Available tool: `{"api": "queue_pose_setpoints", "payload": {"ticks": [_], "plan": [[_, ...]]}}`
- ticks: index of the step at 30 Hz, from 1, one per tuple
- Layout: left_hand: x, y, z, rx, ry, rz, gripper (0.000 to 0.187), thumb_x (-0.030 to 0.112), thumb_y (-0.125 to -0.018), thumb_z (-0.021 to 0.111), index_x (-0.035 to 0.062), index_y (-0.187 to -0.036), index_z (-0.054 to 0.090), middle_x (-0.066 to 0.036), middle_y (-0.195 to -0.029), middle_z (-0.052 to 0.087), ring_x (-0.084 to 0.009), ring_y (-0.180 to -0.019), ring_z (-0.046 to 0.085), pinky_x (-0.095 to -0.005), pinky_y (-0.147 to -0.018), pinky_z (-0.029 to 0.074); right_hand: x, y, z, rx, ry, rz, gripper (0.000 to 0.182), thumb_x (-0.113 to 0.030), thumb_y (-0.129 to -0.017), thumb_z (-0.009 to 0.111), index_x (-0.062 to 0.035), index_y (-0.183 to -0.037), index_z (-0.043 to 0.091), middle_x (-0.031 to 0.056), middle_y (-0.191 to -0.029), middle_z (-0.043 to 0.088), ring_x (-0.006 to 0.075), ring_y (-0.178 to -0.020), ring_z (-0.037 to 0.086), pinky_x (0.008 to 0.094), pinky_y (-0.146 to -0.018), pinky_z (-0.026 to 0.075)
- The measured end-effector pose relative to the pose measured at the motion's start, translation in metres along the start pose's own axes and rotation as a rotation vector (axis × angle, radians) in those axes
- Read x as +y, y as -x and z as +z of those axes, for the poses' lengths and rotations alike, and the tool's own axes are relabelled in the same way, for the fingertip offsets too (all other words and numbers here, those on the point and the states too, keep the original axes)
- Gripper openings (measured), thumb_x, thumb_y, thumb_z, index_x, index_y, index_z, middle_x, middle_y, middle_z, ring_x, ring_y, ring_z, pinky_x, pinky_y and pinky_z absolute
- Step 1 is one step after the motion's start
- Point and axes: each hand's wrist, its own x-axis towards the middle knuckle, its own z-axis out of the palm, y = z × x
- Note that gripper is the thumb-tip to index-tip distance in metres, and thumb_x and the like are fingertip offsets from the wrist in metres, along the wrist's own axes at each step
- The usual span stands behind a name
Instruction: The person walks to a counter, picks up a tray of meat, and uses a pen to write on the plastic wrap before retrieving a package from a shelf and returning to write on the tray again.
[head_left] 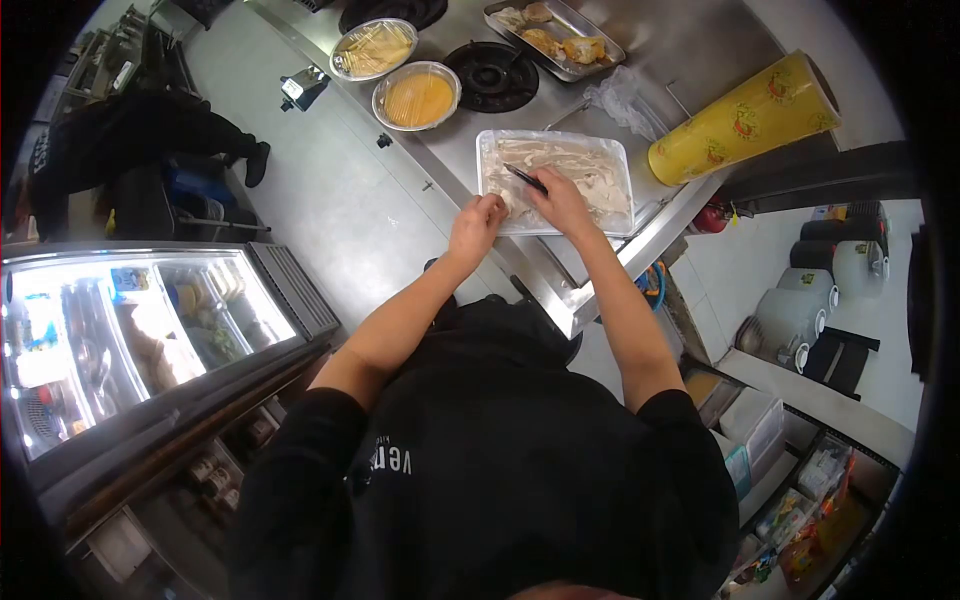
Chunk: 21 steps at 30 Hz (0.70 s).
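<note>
A white tray [627, 215] stands on the steel counter, holding pale, thin strips that look like sliced meat, with a shiny, clear-film look on top. My right hand [562, 207] is closed around a slim black pen-like object [527, 180] above the tray's middle; its exact kind is hard to make out. At the tray's near left corner, my left hand [478, 230] has its fingers curled and pressed together against the edge. Whether something thin is between those fingers is hidden.
A large yellow roll [745, 120] lies right of the tray, beside crumpled clear plastic [622, 98]. Film-covered bowls, one with orange-yellow contents [418, 98], stand by a black burner [492, 78]. A metal tray [612, 62] holds browned food. Another person [140, 145] is at far left.
</note>
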Motion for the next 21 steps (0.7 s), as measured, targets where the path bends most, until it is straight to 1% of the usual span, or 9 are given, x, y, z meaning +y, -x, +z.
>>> {"api": "queue_pose_setpoints", "payload": {"ticks": [3, 5, 8, 12, 15, 17, 18, 20, 21], "plan": [[0.0, -0.001, 0.0, -0.01, 0.06, 0.004, 0.012, 0.01, -0.086, 0.066, 0.0049, -0.097, 0.063, -0.011, -0.077, 0.063, -0.0201, -0.057, 0.06, -0.0339, -0.046, 0.047, -0.006, 0.001, -0.001, 0.031, -0.031, 0.005, 0.024, -0.011, -0.081, 0.064, -0.0058, -0.104, 0.058, 0.013, -0.096, 0.06, 0.0331, -0.089, 0.06, 0.04, -0.074, 0.048], [0.002, 0.001, -0.001, -0.158, 0.297, -0.436, 0.013, 0.011, -0.087, 0.067, 0.0054, -0.098, 0.065, -0.007, -0.078, 0.063, -0.0148, -0.057, 0.059, -0.0302, -0.046, 0.048, -0.011, 0.001, -0.003, 0.018, -0.025, -0.024, 0.023, -0.009, -0.08, 0.064, -0.0061, -0.101, 0.056, 0.0127, -0.095, 0.059, 0.0332, -0.088, 0.06, 0.0401, -0.073, 0.048], [0.0, 0.002, -0.005, -0.185, 0.253, -0.343, 0.013, 0.011, -0.087, 0.067, 0.0046, -0.099, 0.065, -0.005, -0.078, 0.064, -0.0107, -0.056, 0.057, -0.0267, -0.046, 0.048, -0.012, 0.0, -0.004, -0.001, -0.036, -0.023, 0.021, -0.008, -0.078, 0.065, -0.0058, -0.096, 0.055, 0.0128, -0.094, 0.057, 0.0338, -0.085, 0.059, 0.0406, -0.072, 0.047], [-0.003, 0.002, -0.006, -0.209, 0.226, -0.304, 0.014, 0.011, -0.088, 0.066, 0.003, -0.1, 0.065, -0.004, -0.078, 0.065, -0.0105, -0.056, 0.057, -0.0266, -0.045, 0.048, -0.01, -0.001, -0.006, -0.054, -0.004, -0.021, 0.02, -0.006, -0.078, 0.064, -0.005, -0.095, 0.054, 0.0136, -0.092, 0.056, 0.0344, -0.083, 0.058, 0.0411, -0.07, 0.046], [-0.013, -0.004, 0.0, -0.268, 0.273, -0.407, 0.015, 0.01, -0.089, 0.065, 0.001, -0.1, 0.065, -0.004, -0.078, 0.065, -0.0098, -0.06, 0.058, -0.026, -0.049, 0.049, -0.009, -0.001, -0.005, -0.05, -0.04, -0.002, 0.02, -0.005, -0.077, 0.063, -0.0045, -0.095, 0.055, 0.0142, -0.092, 0.056, 0.0347, -0.082, 0.057, 0.0413, -0.07, 0.046], [-0.014, -0.007, 0.004, -0.191, 0.439, -0.47, 0.012, 0.007, -0.085, 0.067, -0.0001, -0.094, 0.065, -0.008, -0.077, 0.067, -0.015, -0.067, 0.063, -0.0304, -0.063, 0.051, -0.007, -0.001, -0.006, -0.088, -0.031, 0.019, 0.022, -0.003, -0.075, 0.063, -0.0047, -0.096, 0.055, 0.0144, -0.092, 0.055, 0.0349, -0.083, 0.057, 0.0411, -0.071, 0.046], [-0.013, -0.009, 0.004, -0.189, 0.44, -0.47, 0.012, 0.007, -0.085, 0.067, -0.0001, -0.094, 0.065, -0.008, -0.077, 0.067, -0.015, -0.067, 0.063, -0.0304, -0.063, 0.051, -0.007, 0.0, -0.006, -0.09, -0.03, 0.018, 0.022, -0.003, -0.075, 0.063, -0.0047, -0.096, 0.055, 0.0144, -0.092, 0.055, 0.0349, -0.083, 0.057, 0.0411, -0.071, 0.046], [-0.011, -0.012, 0.004, -0.232, 0.673, -0.632, 0.009, 0.003, -0.087, 0.064, 0.0007, -0.095, 0.063, -0.004, -0.077, 0.064, -0.01, -0.068, 0.06, -0.0263, -0.061, 0.051, -0.005, 0.003, -0.005, -0.062, -0.03, -0.068, 0.017, -0.002, -0.074, 0.062, -0.0044, -0.091, 0.058, 0.0131, -0.096, 0.055, 0.034, -0.085, 0.058, 0.0408, -0.073, 0.047], [-0.01, -0.012, 0.005, -0.231, 0.675, -0.633, 0.009, 0.003, -0.087, 0.064, 0.0007, -0.095, 0.063, -0.004, -0.077, 0.064, -0.01, -0.068, 0.06, -0.0263, -0.061, 0.051, -0.002, 0.004, -0.005, -0.064, -0.029, -0.068, 0.017, -0.002, -0.074, 0.062, -0.0044, -0.091, 0.058, 0.0131, -0.096, 0.055, 0.034, -0.085, 0.058, 0.0408, -0.073, 0.047]]}}
